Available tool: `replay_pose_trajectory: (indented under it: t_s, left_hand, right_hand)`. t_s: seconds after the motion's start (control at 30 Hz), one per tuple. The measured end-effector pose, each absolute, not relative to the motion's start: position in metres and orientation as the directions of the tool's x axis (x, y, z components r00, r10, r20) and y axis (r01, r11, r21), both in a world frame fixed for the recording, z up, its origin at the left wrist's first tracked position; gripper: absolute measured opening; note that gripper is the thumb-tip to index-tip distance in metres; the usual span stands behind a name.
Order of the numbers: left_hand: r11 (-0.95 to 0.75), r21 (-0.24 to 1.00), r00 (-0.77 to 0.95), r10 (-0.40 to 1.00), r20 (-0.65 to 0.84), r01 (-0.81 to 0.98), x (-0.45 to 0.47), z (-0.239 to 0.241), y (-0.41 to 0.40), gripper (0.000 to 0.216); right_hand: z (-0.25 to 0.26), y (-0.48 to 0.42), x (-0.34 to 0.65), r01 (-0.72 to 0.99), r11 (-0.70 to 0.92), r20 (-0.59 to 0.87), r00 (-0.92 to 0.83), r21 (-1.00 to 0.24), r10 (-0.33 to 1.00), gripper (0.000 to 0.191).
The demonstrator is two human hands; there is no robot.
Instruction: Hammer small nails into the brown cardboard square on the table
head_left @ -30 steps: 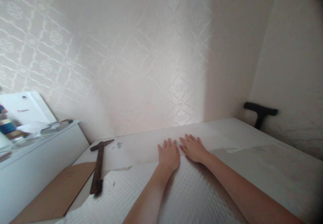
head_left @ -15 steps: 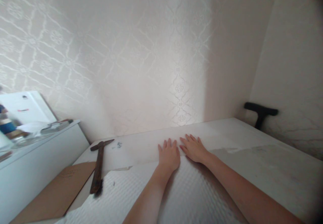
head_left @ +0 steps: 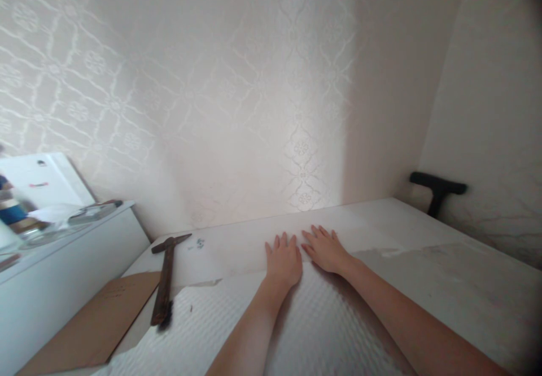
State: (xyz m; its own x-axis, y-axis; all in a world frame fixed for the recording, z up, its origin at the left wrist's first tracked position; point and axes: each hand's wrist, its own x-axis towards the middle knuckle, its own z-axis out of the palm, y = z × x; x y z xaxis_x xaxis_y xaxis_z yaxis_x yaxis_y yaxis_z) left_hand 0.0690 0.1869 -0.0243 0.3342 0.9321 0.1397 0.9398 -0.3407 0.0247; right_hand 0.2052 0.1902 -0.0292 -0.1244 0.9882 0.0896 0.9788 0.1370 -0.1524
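Observation:
My left hand [head_left: 283,260] lies palm down, fingers stretched forward, at the far edge of a white textured sheet [head_left: 212,314]. Beside it, my right hand [head_left: 326,249] rests flat with its fingers apart, on the white tabletop [head_left: 359,221] by the same sheet. Neither hand holds anything. To the left of both hands is a hammer [head_left: 166,277] with a wooden handle, its head toward the wall. A small cluster of tiny bits [head_left: 200,244], perhaps nails, lies just right of the hammer head; they are too small to tell.
A brown cardboard piece [head_left: 93,322] lies at the left, partly under the hammer. Further left, a white cabinet [head_left: 84,257] carries assorted items. A black T-shaped handle [head_left: 438,187] stands at the right near the corner. Patterned wallpaper [head_left: 237,110] covers the wall behind.

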Motion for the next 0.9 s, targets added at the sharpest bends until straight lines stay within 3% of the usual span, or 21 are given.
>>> replay_pose_trajectory:
  t_s: [0.9]
  left_hand:
    - [-0.348, 0.033, 0.339, 0.927, 0.159, 0.937, 0.0688, -0.0252, 0.1866, 0.047]
  right_hand:
    - [-0.0275, 0.1894, 0.2045, 0.98, 0.137, 0.091, -0.124, -0.148, 0.988, 0.054]
